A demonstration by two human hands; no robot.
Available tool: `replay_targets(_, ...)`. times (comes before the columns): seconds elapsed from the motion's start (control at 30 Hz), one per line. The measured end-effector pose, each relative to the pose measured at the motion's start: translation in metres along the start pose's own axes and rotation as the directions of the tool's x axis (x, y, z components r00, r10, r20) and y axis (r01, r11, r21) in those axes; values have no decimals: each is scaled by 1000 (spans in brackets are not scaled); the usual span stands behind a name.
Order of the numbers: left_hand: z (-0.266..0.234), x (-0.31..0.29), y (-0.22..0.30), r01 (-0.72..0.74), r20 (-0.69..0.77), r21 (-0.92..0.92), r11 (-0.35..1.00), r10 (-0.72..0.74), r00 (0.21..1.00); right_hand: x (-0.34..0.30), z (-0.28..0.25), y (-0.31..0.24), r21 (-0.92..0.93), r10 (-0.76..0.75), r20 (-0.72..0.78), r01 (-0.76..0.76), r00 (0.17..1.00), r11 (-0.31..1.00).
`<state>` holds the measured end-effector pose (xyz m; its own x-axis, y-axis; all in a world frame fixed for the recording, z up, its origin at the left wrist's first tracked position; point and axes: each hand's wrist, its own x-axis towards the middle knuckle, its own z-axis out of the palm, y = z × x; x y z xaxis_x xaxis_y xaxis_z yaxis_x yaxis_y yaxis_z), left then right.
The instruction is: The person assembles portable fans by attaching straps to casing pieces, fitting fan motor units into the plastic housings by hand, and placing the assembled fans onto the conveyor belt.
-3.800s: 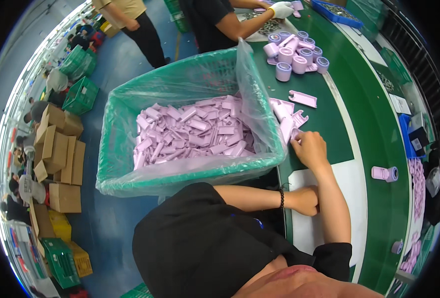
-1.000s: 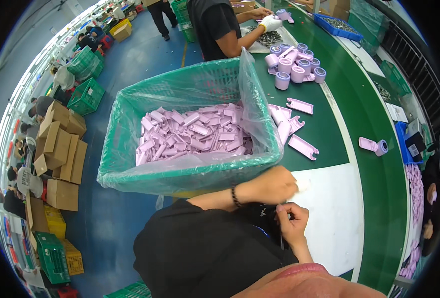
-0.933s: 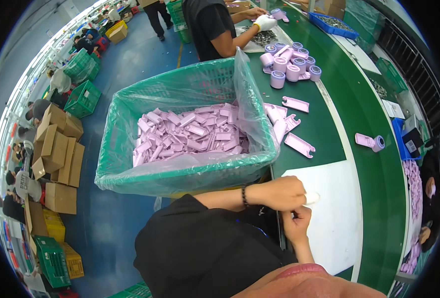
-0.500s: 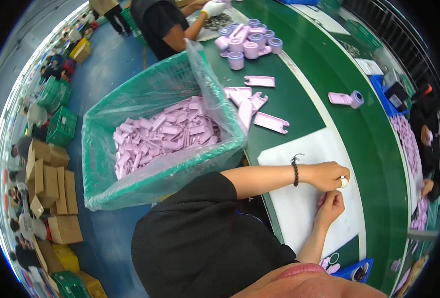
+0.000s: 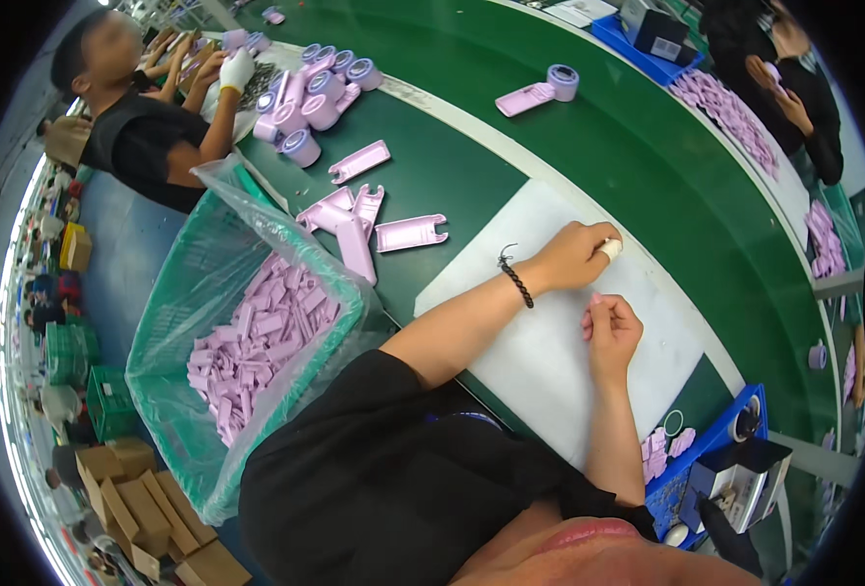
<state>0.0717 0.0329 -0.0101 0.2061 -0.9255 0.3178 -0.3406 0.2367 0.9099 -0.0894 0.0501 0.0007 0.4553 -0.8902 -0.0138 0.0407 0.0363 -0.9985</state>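
My left hand (image 5: 577,256), with a braided bracelet at the wrist and a white wrap on one digit, hovers over the white mat (image 5: 510,361). Its fingers are curled closed, and whatever they may hold is hidden. Nearer to me, my right hand (image 5: 614,330) is also closed, fingertips drawn together; I cannot make out anything in them. A small gap separates the two hands. Left of the mat, several pink plastic casings (image 5: 411,232) lie loose on the green table. Beyond them is a pile of pink and lilac round-headed parts (image 5: 321,98).
A green crate (image 5: 144,342) lined with clear plastic holds many pink casings (image 5: 261,327) at my left. One pink part with a round head (image 5: 538,94) lies on the green belt (image 5: 647,195). A blue tray (image 5: 750,400) stands at right. A gloved co-worker (image 5: 149,127) works at far left.
The view has swung, so the crate and table appear turned and shifted left. My hands, nearly touching before, are now apart. More of the blue tray shows.
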Motion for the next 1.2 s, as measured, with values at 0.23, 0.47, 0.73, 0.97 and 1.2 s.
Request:
replay_targets(0.23, -41, -24, 16, 51, -225, 527, 848, 81, 971, 0, 3, 2, 17, -13, 64, 12, 998, 1000)
replay_targets(0.47, -132, -99, 25, 402, -390, 915, 35, -179, 903, 1, 1, 2, -143, -112, 111, 127, 988, 981)
replay_targets(0.73, -164, -118, 3, 361, -335, 922, 144, -176, 926, 4, 1, 2, -201, -192, 121, 213, 974, 956)
replay_targets(0.97, -79, -41, 37, 162, -375, 177, 971, -86, 923, -1, -9, 9, -115, -178, 86, 187, 980, 976)
replay_targets(1.2, -6, -24, 10, 285, 4, -148, 947, -288, 958, -40, -40, -37, -404, -165, 119, 199, 979, 893)
